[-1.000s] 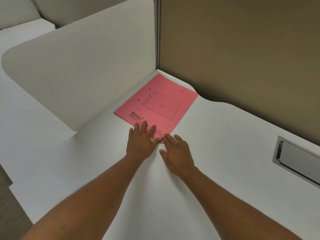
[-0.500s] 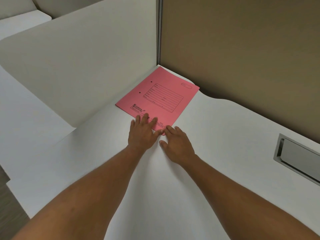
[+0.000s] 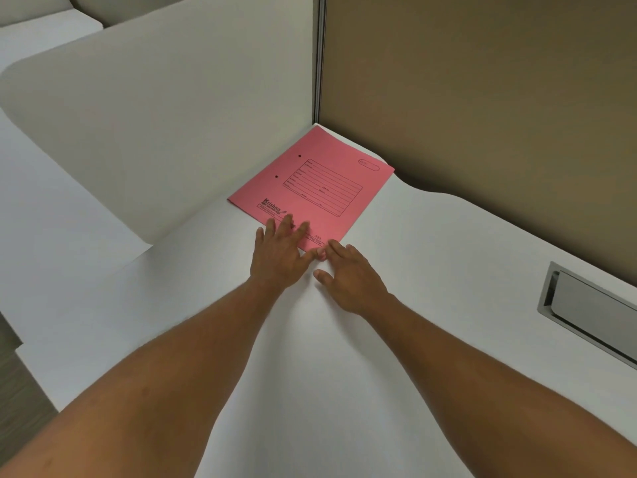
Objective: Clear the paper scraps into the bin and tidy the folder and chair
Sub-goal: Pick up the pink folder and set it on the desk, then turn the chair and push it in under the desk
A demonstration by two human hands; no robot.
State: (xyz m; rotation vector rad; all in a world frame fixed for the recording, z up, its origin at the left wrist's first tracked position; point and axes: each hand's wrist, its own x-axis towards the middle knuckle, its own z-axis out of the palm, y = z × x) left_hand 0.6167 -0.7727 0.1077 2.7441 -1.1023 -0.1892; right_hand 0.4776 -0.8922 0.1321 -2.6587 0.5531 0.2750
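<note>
Here, my two bare forearms over the white desk [image 3: 448, 257], left hand [image 3: 277, 257] flat, fingers spread on the pink folder [image 3: 312, 182], right hand [image 3: 351, 276] splayed at its near corner, "Krishna" printed, folder in the far desk corner.

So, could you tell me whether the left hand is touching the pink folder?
Touching. The head view shows the left hand with its fingertips lying flat on the near edge of the pink folder.

The pink folder [image 3: 312, 188] is pushed farther into the corner of the desk [image 3: 448, 270] by the left hand [image 3: 279, 258] and the right hand [image 3: 351, 277], both flat.
</note>
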